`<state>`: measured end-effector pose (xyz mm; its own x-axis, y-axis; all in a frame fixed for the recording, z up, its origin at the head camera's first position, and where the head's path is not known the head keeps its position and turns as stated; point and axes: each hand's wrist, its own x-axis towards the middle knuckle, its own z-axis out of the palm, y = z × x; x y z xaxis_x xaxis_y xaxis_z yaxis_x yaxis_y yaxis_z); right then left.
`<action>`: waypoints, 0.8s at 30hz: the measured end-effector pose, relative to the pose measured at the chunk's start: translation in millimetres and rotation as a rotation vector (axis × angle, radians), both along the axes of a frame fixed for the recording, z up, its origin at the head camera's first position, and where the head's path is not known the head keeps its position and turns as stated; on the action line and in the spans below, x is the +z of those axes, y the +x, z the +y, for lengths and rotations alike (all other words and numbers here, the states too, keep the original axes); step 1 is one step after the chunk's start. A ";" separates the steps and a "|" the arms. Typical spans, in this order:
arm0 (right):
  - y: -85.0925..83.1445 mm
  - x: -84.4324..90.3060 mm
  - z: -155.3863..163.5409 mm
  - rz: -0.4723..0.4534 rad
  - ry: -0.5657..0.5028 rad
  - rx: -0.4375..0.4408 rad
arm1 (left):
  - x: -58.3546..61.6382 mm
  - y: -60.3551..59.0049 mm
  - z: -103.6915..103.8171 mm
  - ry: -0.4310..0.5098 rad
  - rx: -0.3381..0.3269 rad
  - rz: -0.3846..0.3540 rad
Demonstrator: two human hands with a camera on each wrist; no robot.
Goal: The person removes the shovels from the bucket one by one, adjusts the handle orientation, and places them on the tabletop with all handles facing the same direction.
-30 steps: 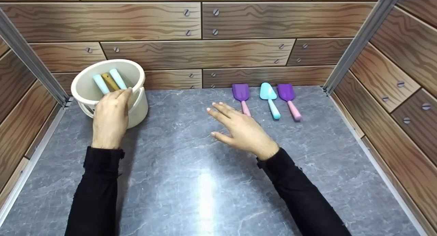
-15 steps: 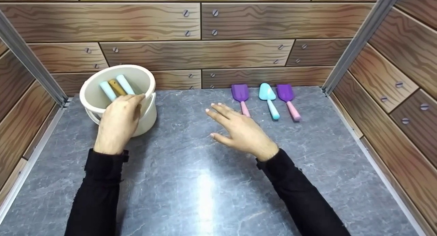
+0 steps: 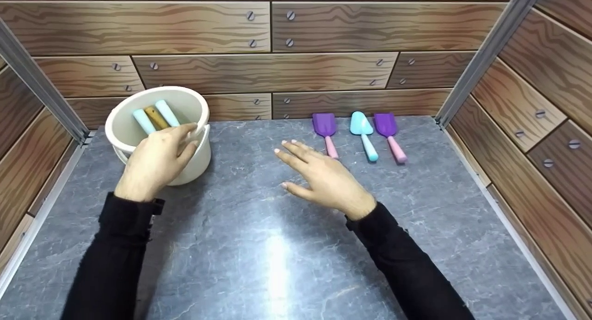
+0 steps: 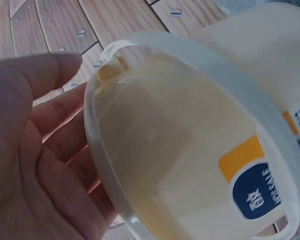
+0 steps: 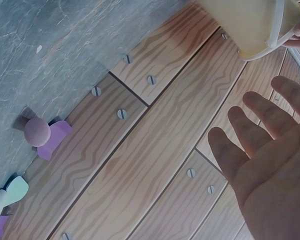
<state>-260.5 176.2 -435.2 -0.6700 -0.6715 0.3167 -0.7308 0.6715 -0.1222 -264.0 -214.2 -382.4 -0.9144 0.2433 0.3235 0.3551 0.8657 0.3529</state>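
left hand (image 3: 155, 160): grips the cream bucket (image 3: 196, 156) rim
right hand (image 3: 323, 179): fingers spread above the bench (image 3: 277, 246)
toy shovels (image 3: 363, 135): three by the back wall

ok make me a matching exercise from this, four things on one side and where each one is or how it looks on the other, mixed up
Things:
1. left hand
2. right hand
3. turquoise shovel
4. bucket

Places or states:
A. lies between two purple shovels by the back wall
B. fingers spread, holding nothing, above the table's middle
C. stands at the back left with handles sticking up inside
D. grips the bucket's near rim

Pairs: 1-D, 2-B, 3-A, 4-C
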 end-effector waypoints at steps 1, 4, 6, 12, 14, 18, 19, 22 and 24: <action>0.4 0.0 -0.1 -0.004 -0.002 0.001 | 2.4 -1.5 -1.4 -0.011 -0.007 -0.025; 1.3 0.1 -0.6 -0.012 -0.006 -0.002 | 9.7 -6.5 -5.8 -0.059 -0.023 -0.070; 2.1 0.6 -1.5 -0.015 -0.004 -0.001 | 13.7 -10.3 -9.2 -0.089 -0.028 -0.085; 4.3 2.5 -4.4 -0.016 0.011 0.010 | 23.3 -23.8 -23.2 -0.165 -0.041 -0.159; 5.0 2.8 -5.1 -0.019 0.012 0.011 | 26.4 -29.5 -28.6 -0.180 -0.057 -0.184; 6.1 2.8 -5.9 -0.022 0.017 0.014 | 32.2 -40.0 -37.6 -0.188 -0.094 -0.240; 6.1 2.8 -6.0 -0.021 0.015 0.018 | 33.6 -42.6 -39.5 -0.192 -0.101 -0.263; 6.7 3.1 -5.9 -0.020 0.015 0.024 | 38.5 -50.2 -43.8 -0.218 -0.113 -0.347; 7.0 3.2 -5.9 -0.023 0.018 0.028 | 41.7 -55.0 -45.6 -0.240 -0.119 -0.407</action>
<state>-253.5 170.3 -432.0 -0.6576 -0.6957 0.2891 -0.7467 0.6528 -0.1273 -319.0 -259.9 -340.7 -0.9164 0.3776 -0.1329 0.3309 0.9014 0.2794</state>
